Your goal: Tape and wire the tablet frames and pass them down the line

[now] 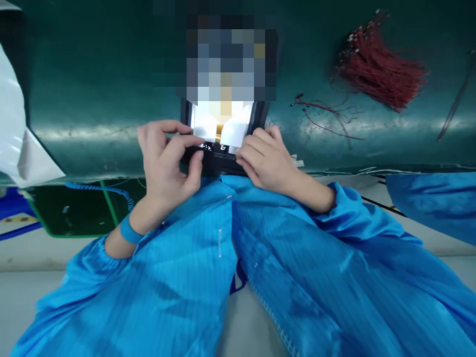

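A black-framed device (217, 161) with a brightly lit white panel lies at the table's front edge. Its upper part is pixelated. A gold-coloured strip (219, 133) runs down the middle of the panel to a dark band with small white marks. At the device's left side is my left hand (163, 166), its index and middle fingertips at the frame and its thumb held apart below them. My right hand (266, 158) is at the lower right corner with fingers curled together. Whatever lies under those fingertips is hidden.
A bundle of dark red wires (383, 69) lies at the right on the green table mat (111, 74), with several loose wires (330, 111) nearer the device. White sheet material (15, 119) is at the far left. A green tray (74, 210) sits below the table edge.
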A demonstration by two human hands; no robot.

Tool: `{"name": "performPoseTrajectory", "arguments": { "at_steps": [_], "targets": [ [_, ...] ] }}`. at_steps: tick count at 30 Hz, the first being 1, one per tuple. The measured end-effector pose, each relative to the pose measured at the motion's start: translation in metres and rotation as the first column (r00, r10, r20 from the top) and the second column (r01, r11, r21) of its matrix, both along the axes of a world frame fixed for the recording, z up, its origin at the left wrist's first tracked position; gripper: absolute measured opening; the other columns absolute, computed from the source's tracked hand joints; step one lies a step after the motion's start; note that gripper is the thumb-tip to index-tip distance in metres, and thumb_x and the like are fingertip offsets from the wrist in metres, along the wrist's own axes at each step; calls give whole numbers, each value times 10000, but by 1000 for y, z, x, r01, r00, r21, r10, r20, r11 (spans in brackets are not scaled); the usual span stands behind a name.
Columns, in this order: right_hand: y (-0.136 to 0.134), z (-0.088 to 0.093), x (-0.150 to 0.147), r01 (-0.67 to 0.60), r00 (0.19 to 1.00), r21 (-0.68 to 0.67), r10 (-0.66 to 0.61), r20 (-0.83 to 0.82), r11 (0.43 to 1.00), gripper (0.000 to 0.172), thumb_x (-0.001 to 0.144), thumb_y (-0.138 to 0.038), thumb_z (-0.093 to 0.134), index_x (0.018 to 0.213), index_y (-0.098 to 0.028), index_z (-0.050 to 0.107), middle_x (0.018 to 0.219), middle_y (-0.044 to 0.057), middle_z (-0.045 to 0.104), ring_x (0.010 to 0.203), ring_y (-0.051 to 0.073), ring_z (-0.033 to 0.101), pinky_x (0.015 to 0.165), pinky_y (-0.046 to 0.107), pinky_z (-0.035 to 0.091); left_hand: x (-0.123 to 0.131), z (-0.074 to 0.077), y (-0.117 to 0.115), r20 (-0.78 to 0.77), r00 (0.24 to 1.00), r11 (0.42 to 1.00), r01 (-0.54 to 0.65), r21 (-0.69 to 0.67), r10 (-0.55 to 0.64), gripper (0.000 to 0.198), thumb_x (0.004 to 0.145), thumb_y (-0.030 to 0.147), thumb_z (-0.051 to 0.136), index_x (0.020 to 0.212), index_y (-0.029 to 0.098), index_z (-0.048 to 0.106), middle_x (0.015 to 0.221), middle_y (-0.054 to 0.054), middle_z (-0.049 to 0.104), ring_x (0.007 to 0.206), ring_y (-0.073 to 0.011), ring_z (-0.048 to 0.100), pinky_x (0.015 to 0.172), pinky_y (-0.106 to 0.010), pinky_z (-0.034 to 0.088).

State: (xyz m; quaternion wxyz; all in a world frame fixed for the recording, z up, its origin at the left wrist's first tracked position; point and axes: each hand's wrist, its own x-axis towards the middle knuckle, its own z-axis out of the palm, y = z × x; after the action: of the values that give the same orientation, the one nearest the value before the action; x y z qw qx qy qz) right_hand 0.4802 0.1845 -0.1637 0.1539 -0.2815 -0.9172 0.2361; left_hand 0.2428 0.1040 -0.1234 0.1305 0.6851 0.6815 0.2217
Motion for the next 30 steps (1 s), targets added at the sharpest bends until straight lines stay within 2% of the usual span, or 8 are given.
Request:
{"name": "performPoseTrajectory", "arguments": {
  "at_steps": [5, 10, 14, 20, 23, 26, 28, 30],
  "targets": [
    [-7, -5, -13, 22, 1000, 23, -22, -4, 999, 341, 1135, -305, 381, 961, -219, 661, 909, 73, 664, 966, 262, 529, 863, 448, 317, 0, -11, -13, -24, 999, 998, -39, -40, 38, 273, 1012, 381, 565, 1178, 240, 729, 1432, -121, 580, 1403, -374, 476, 1071, -622, 472],
    [-9, -6, -19, 59, 998, 45, -59, -3, 997, 340, 1133, -307, 403, 937, -221, 667, 878, 71, 660, 943, 259, 535, 856, 441, 321, 4, -18, -15, -35, 999, 998, 15, 67, -13, 252, 998, 333, 593, 1154, 210, 749, 1388, -132, 599, 1359, -336, 506, 1096, -570, 489],
    [-10, -10, -23, 73, 997, 90, -73, -2, 993, 359, 1141, -308, 392, 923, -218, 663, 869, 72, 662, 928, 255, 536, 842, 437, 322, 5, -18, -15, -64, 998, 1000, 28, 12, -27, 276, 1031, 338, 539, 1180, 225, 742, 1418, -113, 575, 1393, -302, 475, 1141, -549, 472],
    [-8, -8, -22, 59, 998, 53, -60, 30, 997, 353, 1141, -306, 387, 937, -225, 664, 901, 81, 665, 959, 267, 533, 844, 443, 334, 3, -23, -14, 2, 996, 987, 90, 129, -92, 197, 975, 240, 627, 1116, 236, 764, 1394, -132, 600, 1356, -348, 504, 1154, -615, 454],
    [-8, -6, -22, 45, 998, 61, -48, 44, 997, 358, 1144, -305, 381, 944, -230, 667, 905, 82, 667, 962, 269, 530, 840, 444, 342, 3, -29, -15, -5, 988, 967, 153, 204, -156, 232, 936, 182, 657, 1107, 265, 789, 1411, -121, 598, 1349, -362, 494, 1128, -613, 474],
    [-8, -6, -22, 47, 997, 73, -51, 51, 996, 360, 1146, -300, 379, 934, -232, 662, 900, 81, 666, 961, 268, 531, 839, 443, 342, 4, -34, -17, -27, 983, 975, 185, 123, -183, 284, 954, 209, 643, 1171, 298, 804, 1469, -92, 586, 1394, -354, 461, 1182, -591, 435],
    [-8, -6, -22, 48, 997, 85, -53, 54, 995, 353, 1144, -293, 386, 928, -230, 658, 896, 81, 665, 960, 268, 533, 837, 442, 339, 6, -37, -17, -31, 985, 984, 173, 39, -172, 290, 985, 239, 620, 1202, 305, 802, 1497, -75, 585, 1426, -343, 454, 1222, -572, 396],
    [-8, -6, -22, 42, 997, 92, -47, 57, 995, 346, 1141, -287, 391, 931, -228, 660, 897, 82, 666, 962, 270, 535, 835, 443, 338, 8, -40, -16, 2, 987, 987, 158, 14, -158, 293, 1009, 241, 593, 1212, 312, 793, 1495, -68, 594, 1425, -334, 479, 1230, -564, 378]
  ]
}}
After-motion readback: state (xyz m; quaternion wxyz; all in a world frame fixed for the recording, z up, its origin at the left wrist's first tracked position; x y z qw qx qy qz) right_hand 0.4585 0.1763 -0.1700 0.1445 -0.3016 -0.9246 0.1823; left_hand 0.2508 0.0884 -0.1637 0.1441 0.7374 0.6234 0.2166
